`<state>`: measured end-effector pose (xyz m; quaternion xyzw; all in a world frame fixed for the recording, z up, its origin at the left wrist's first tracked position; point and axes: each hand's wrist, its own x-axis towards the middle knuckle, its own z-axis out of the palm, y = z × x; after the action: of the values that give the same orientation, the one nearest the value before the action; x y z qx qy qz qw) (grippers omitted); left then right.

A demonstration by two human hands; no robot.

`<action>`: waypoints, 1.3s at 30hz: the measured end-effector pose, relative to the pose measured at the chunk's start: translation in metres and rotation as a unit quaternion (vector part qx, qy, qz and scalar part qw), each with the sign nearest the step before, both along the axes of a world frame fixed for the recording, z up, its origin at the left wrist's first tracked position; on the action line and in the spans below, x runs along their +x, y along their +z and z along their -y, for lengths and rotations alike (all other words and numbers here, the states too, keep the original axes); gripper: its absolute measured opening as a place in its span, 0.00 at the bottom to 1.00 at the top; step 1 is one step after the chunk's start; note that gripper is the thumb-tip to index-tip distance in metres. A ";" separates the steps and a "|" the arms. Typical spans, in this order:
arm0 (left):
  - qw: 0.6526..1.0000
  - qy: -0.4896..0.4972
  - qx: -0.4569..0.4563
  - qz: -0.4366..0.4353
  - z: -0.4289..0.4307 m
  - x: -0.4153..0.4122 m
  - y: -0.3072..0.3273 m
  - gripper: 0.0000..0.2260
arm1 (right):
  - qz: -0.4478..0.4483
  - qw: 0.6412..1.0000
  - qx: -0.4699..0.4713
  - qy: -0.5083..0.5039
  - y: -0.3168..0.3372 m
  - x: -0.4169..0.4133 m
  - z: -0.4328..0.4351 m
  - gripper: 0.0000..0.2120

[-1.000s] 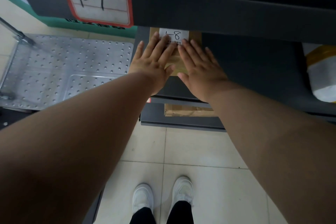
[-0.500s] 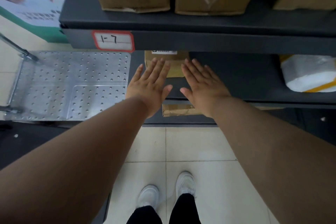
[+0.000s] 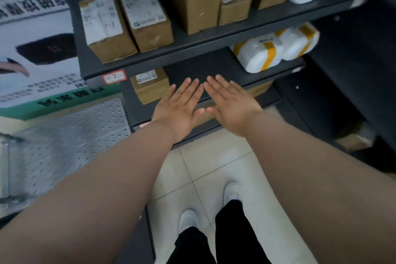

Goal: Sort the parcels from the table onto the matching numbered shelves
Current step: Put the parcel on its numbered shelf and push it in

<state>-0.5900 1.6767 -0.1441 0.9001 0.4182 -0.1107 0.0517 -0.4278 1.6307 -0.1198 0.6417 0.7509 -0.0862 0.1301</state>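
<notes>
A small brown cardboard parcel (image 3: 150, 85) with a white label lies at the left end of a dark shelf (image 3: 199, 68), just below the red-framed tag "1-7" (image 3: 114, 76). My left hand (image 3: 180, 106) and my right hand (image 3: 230, 103) hover flat, side by side, in front of that shelf's edge, to the right of the parcel. Both are empty, fingers spread, touching nothing.
The shelf above carries several cardboard boxes (image 3: 147, 19). White foam parcels with yellow tape (image 3: 270, 51) sit at the right of the parcel's shelf. A perforated metal cart platform (image 3: 62, 146) stands at the left. Another box (image 3: 353, 139) lies low at the right. Tiled floor lies below.
Both hands have come off the parcel and drawn back from the shelf. The view has pulled away and tilted, so the upper shelf and its boxes now show.
</notes>
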 end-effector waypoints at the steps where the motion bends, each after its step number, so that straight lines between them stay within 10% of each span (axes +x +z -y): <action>1: 1.000 -0.019 0.015 0.001 0.007 0.008 0.016 0.28 | 0.004 1.000 0.015 -0.015 0.013 0.007 0.015 0.30; 21: 0.857 -0.482 0.130 0.126 0.329 0.421 0.215 0.26 | 0.078 0.867 0.128 -0.474 0.185 0.298 0.441 0.30; 29: 0.796 -0.599 0.025 0.088 0.510 0.522 0.200 0.26 | 0.054 0.730 0.107 -0.673 0.178 0.350 0.651 0.30; 39: 0.608 -0.793 -0.001 0.029 0.667 0.637 0.171 0.26 | 0.007 0.541 0.071 -0.838 0.143 0.360 0.811 0.29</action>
<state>0.0473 1.0092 0.0267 0.8822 -0.4615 -0.0827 -0.0433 -0.0679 0.8194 0.0235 0.9863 -0.1265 -0.0975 -0.0424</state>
